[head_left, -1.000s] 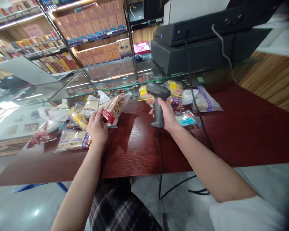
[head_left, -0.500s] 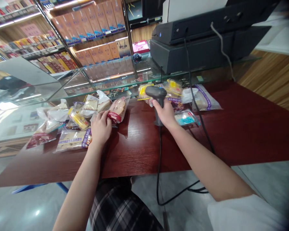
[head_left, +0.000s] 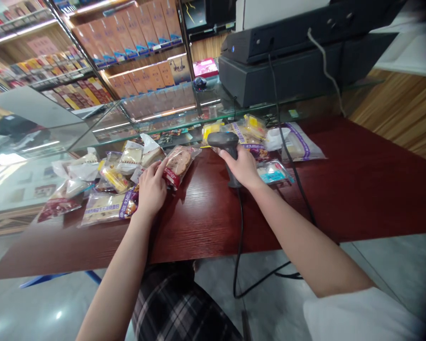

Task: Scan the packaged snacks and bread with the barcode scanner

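Note:
My right hand [head_left: 244,166] is wrapped round the handle of a dark grey barcode scanner [head_left: 223,140], whose head points left over the red table [head_left: 358,189]. Its black cable [head_left: 238,246] hangs off the front edge. My left hand [head_left: 151,188] rests on a clear snack packet with a red band [head_left: 176,164], fingers laid over its near end as it lies on the table. The packet sits at the right edge of a pile of wrapped snacks [head_left: 110,175].
A second group of wrapped snacks [head_left: 270,142] lies behind and right of the scanner. A black cash register [head_left: 298,61] stands on the glass counter [head_left: 156,123] at the back. Shelves of boxed goods [head_left: 135,33] fill the far left.
My left hand has lowered the red-banded packet from the air onto the table by the pile. My right hand has moved the scanner down and a little left.

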{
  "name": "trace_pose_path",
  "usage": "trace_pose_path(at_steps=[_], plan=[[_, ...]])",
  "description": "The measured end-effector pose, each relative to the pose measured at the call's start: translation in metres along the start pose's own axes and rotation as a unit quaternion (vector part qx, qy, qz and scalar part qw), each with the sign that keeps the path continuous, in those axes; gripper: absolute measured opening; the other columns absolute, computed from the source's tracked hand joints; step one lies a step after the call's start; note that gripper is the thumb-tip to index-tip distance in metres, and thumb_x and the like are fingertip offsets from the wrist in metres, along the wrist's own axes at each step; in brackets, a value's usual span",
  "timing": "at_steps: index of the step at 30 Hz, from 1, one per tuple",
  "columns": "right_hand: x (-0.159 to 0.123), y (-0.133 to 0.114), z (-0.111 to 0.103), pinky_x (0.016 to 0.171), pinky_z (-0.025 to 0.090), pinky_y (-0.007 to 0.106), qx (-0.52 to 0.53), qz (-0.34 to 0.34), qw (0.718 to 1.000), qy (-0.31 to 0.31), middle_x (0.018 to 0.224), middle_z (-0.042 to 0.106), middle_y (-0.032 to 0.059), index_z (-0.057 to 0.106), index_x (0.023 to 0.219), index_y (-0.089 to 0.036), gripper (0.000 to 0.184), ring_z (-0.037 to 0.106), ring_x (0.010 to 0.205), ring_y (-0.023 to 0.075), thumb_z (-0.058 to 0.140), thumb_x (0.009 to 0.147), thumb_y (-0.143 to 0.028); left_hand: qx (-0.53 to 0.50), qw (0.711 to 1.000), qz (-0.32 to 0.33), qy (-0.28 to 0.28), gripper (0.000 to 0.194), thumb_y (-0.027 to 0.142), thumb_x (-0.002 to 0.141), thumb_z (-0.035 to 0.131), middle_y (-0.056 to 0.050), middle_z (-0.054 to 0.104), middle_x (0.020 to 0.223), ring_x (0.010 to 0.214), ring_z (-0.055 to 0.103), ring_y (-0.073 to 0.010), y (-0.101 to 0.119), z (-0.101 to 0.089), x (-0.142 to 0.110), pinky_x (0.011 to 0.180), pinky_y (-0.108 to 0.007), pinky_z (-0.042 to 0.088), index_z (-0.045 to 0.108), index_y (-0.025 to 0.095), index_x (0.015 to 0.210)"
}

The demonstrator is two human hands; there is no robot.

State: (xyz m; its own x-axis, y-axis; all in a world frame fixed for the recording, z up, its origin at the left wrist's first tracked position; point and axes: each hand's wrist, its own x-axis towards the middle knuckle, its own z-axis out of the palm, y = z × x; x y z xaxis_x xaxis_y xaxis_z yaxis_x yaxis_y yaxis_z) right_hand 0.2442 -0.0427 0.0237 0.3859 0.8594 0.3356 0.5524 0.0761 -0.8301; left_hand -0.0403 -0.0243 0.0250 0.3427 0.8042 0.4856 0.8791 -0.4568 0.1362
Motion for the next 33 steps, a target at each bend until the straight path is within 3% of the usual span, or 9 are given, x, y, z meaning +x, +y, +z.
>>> trace_pose_path(at_steps=[4, 8, 14, 26, 33], plan=[[0.000, 0.000, 0.000, 0.093, 0.046, 0.048, 0.053, 0.009, 0.998, 0.033, 0.097, 0.070, 0.0114, 0.065, 0.103, -0.019, 0.044, 0.064, 0.101, 0.0333, 0.054, 0.085, -0.058, 0.012, 1.000, 0.004, 0.017, 0.052, 0.012, 0.089, 0.038, -0.014, 0.053, 0.137, 0.125, 0.049, -0.0308, -0.001, -0.003, 0.000, 0.104, -0.048, 0.038, 0.060, 0.023, 0.135], [0.002, 0.005, 0.001, 0.105, 0.038, 0.052, 0.017, -0.047, 0.993, 0.102, 0.109, 0.068, 0.0130, 0.063, 0.109, -0.019, 0.046, 0.058, 0.114, 0.0320, 0.050, 0.088, -0.057, -0.006, 0.999, 0.028, 0.036, 0.048, 0.016, 0.090, 0.040, -0.012, 0.052, 0.140, 0.129, 0.047, -0.0287, 0.003, -0.006, -0.001, 0.108, -0.046, 0.036, 0.059, 0.021, 0.133], [0.004, 0.015, 0.009, 0.116, 0.017, 0.058, -0.076, -0.051, 0.992, 0.091, 0.123, 0.063, 0.0173, 0.062, 0.112, -0.017, 0.047, 0.047, 0.130, 0.0330, 0.050, 0.089, -0.056, -0.006, 0.998, 0.041, -0.038, 0.048, 0.044, 0.092, 0.050, -0.011, 0.053, 0.143, 0.132, 0.045, -0.0311, 0.015, -0.004, 0.000, 0.109, -0.046, 0.034, 0.056, 0.020, 0.133], [0.000, -0.005, -0.006, 0.101, 0.036, 0.056, -0.116, -0.016, 0.992, 0.042, 0.095, 0.071, 0.0151, 0.068, 0.094, -0.017, 0.042, 0.062, 0.104, 0.0345, 0.053, 0.087, -0.054, 0.017, 0.993, -0.116, 0.029, 0.040, 0.031, 0.088, 0.051, -0.017, 0.051, 0.140, 0.127, 0.049, -0.0363, 0.025, -0.007, 0.000, 0.102, -0.050, 0.039, 0.061, 0.017, 0.124], [-0.007, -0.011, -0.005, 0.084, 0.049, 0.043, 0.045, 0.003, 0.999, -0.026, 0.084, 0.072, 0.0078, 0.068, 0.088, -0.021, 0.039, 0.066, 0.086, 0.0301, 0.056, 0.082, -0.057, 0.044, 0.983, -0.141, 0.111, 0.036, 0.029, 0.088, 0.050, -0.017, 0.054, 0.136, 0.121, 0.048, -0.0384, 0.018, -0.011, 0.000, 0.100, -0.052, 0.036, 0.065, 0.014, 0.117]])
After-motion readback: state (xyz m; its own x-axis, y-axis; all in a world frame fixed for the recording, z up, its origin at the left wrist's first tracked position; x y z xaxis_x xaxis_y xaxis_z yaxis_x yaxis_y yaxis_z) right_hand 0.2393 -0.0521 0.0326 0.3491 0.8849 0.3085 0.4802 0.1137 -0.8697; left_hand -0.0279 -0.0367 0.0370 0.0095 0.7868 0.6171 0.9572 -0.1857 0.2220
